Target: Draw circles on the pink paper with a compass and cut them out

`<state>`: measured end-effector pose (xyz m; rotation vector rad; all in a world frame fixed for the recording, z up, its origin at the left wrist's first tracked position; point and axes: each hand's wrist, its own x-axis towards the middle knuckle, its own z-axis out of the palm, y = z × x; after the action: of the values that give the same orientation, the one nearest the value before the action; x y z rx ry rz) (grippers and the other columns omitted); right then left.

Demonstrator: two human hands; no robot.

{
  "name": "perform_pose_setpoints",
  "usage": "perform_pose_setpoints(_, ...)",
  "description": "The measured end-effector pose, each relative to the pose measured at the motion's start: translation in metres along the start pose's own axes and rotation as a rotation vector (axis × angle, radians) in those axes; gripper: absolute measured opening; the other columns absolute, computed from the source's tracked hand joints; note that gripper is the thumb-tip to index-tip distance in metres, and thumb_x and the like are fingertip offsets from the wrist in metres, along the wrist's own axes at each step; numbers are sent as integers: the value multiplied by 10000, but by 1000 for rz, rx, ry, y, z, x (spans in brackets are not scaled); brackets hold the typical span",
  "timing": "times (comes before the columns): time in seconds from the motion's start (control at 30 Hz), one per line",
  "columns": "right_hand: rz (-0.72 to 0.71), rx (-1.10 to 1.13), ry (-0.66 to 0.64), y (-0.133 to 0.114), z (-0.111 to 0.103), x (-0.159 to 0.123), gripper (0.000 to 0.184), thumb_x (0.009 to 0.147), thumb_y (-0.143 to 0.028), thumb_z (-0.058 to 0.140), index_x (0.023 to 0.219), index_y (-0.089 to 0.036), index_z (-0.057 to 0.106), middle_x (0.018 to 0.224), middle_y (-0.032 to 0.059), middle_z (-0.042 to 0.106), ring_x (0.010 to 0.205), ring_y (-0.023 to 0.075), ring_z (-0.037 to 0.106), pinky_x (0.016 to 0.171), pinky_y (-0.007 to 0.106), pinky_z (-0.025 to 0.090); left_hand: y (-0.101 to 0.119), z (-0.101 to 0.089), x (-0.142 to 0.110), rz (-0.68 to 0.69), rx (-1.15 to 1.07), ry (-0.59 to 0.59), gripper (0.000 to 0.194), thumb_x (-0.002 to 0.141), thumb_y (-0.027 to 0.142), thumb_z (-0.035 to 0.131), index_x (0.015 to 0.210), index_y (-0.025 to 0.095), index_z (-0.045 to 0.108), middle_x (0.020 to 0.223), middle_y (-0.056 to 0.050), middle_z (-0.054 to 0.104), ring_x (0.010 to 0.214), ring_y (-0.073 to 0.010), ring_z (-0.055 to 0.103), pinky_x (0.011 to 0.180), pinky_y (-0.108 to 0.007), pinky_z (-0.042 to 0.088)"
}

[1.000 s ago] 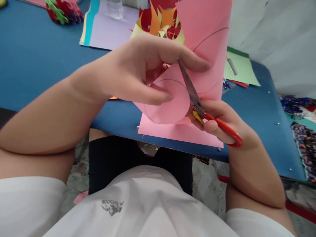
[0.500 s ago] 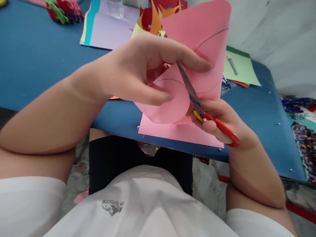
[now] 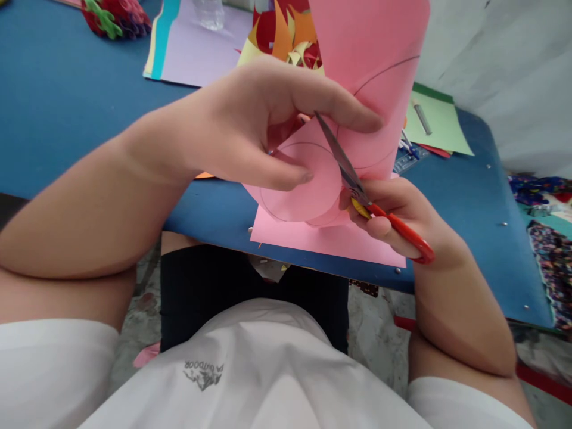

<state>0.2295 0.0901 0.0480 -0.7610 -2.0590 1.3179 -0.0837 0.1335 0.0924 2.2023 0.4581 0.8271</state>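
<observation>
My left hand [image 3: 268, 125] grips a sheet of pink paper [image 3: 379, 36], its thumb lying on a circle drawn in dark line. The sheet curls upward past my fingers and bears more curved lines. Red-handled scissors [image 3: 342, 161] are in my right hand [image 3: 388, 208], fingers wrapped round the handles. Their blades point up and left at the right side of the drawn circle, where the paper's edge is cut along the curve. Beneath, a second pink sheet [image 3: 330, 244] lies at the table's front edge.
Lilac paper [image 3: 201, 53] with a clear cup [image 3: 210, 15] lies at the back left, near a colourful fuzzy bundle [image 3: 116, 18]. Red, orange and yellow paper scraps [image 3: 286, 36] sit behind my hands. At right are a green sheet [image 3: 442, 122], pens [image 3: 409, 146] and a wall [image 3: 513, 71].
The upper part of the pink sheet has swung to the right, showing more of the scraps behind. The scissors and both hands have barely shifted.
</observation>
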Motion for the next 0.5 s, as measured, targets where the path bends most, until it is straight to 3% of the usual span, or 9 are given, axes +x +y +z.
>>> perform_pose_setpoints(0.13,17,-20,5,2,-2,-2,481,1020,-719,819,1037,-242,757,711,-9,506,611,160,362,536,358,282,-1,-1,-1,1,13,-15,624,1060,400,677,1618,123,685,1531,-4,774,1370,-273,770,1103,-461,629)
perform_pose_setpoints(0.5,92,-110,-69,-5,-8,-3,528,1012,-779,802,1044,-254,753,734,11,515,667,188,389,560,382,289,-6,-5,1,48,65,-94,588,1044,319,672,1602,135,705,1529,11,791,1332,-213,780,988,-308,635)
